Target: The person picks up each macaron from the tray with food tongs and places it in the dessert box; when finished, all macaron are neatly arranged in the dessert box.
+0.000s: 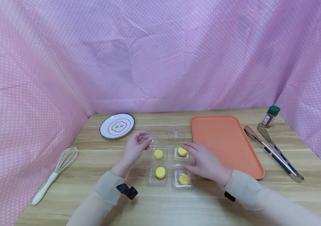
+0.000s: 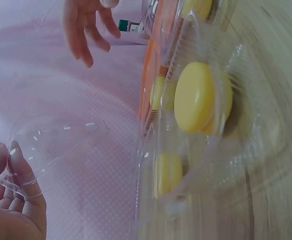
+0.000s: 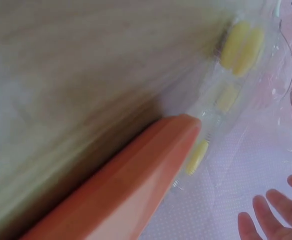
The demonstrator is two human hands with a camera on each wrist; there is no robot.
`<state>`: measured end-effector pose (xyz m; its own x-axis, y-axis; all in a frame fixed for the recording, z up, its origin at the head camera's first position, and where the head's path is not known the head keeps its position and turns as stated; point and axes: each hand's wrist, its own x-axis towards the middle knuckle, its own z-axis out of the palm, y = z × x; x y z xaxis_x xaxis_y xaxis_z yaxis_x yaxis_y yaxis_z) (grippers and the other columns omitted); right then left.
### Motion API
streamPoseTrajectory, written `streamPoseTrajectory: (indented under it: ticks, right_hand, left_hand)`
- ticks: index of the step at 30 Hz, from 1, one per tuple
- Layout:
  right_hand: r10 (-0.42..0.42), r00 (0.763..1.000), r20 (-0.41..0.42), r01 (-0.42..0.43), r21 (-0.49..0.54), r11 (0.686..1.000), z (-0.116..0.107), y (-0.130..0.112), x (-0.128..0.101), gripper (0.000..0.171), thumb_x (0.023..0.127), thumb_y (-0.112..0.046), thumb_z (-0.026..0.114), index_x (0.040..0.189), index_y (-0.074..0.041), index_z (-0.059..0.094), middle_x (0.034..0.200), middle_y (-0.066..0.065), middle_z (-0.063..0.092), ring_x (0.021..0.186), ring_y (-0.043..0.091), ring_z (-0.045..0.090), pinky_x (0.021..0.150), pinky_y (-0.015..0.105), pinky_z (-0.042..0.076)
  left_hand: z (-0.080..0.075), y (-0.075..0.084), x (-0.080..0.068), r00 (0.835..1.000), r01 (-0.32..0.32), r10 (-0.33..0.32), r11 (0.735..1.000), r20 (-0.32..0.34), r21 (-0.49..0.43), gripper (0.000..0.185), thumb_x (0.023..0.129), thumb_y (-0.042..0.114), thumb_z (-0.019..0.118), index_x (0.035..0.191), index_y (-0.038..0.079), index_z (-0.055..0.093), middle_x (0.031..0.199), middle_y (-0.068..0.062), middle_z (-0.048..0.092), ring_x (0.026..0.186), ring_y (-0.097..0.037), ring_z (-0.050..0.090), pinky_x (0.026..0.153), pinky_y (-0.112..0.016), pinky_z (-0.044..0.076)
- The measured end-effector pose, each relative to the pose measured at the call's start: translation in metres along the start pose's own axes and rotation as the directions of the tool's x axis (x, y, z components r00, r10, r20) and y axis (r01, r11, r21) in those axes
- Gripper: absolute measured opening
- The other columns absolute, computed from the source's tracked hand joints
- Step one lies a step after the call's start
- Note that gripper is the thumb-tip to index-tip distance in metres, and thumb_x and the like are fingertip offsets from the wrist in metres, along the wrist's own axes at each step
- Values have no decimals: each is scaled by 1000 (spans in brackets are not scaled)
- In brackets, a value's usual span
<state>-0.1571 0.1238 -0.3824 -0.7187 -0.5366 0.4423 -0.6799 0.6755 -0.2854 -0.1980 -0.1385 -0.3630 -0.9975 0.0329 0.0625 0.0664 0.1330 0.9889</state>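
My left hand (image 1: pixel 138 144) pinches a clear plastic lid (image 2: pixel 61 145) between thumb and fingers, raised above the table. Several yellow macarons (image 1: pixel 160 172) sit in small clear plastic boxes, arranged two by two between my hands. A domed lid covers the front right box (image 1: pixel 182 185). My right hand (image 1: pixel 207 161) hovers over the right-hand boxes with its fingers spread and nothing held. Its fingertips are close to the back right macaron (image 1: pixel 182 151). Behind the boxes lies another clear lid (image 1: pixel 176 132).
An orange tray (image 1: pixel 224 141) lies to the right, with tongs (image 1: pixel 279 150) and a green-capped spice jar (image 1: pixel 270 116) beyond it. On the left are a white plate (image 1: pixel 117 126) with a dark rim and a whisk (image 1: pixel 54 175). Pink dotted cloth (image 1: pixel 160 62) hangs behind the table.
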Motion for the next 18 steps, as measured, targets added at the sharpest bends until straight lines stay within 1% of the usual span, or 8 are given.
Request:
streamPoseTrajectory:
  ticks: [3,8,14,18]
  right_hand:
    - [14,1000,-21,-15,-5,1000,0,0,4,69,71,-33,82,127,-3,56,129,16,56,116,33,55,98,47,47]
    - [37,999,-11,-37,3,999,1,0,10,71,73,-36,80,131,-5,53,135,15,52,120,32,52,99,48,46]
    - [20,999,-39,-19,10,1000,4,0,14,77,72,-40,80,135,-7,49,138,13,49,120,29,52,99,46,47]
    - [8,999,-34,-8,8,1000,4,1,16,82,73,-42,79,140,-10,44,140,13,47,121,30,50,100,47,45]
  left_hand:
    - [3,2,0,1000,8,-8,1000,11,-22,25,88,-4,59,113,-5,54,79,4,60,64,-7,59,64,-21,56]
    - [10,3,1,999,27,-25,998,39,-64,25,90,-3,57,114,-6,53,78,7,59,64,-6,58,65,-21,56]
    - [19,2,3,997,44,-36,991,72,-122,27,91,-3,56,116,-7,50,77,7,58,66,-7,57,62,-17,53]
    - [25,3,2,995,55,-40,986,94,-156,25,90,-4,56,115,-6,50,77,6,58,65,-8,57,60,-16,51]
